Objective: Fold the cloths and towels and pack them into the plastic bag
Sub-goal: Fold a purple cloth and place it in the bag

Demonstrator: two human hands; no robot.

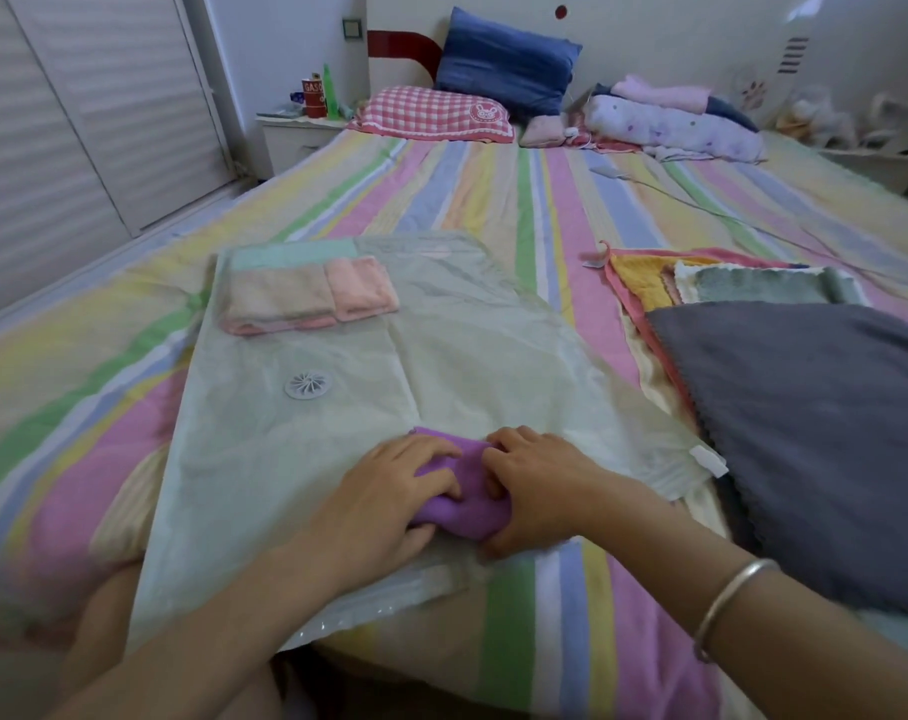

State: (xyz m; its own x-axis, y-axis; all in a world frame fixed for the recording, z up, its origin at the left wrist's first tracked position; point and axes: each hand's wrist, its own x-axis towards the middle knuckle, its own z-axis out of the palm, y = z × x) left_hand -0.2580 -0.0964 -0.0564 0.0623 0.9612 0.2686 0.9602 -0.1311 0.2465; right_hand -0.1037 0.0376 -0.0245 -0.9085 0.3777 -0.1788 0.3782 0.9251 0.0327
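Both hands curl round the purple cloth, left hand and right hand equally near; it lies crosswise atop the bag, at its near end.

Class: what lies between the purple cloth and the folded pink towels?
In the head view, only the plastic bag, with its round white valve, lies between the purple cloth and the pink towels.

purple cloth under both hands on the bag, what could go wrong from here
The purple cloth is a small bundle gripped by the left hand and right hand; letting go may let the fold spring open. It lies on top of the plastic bag, so pushing could shift the bag.
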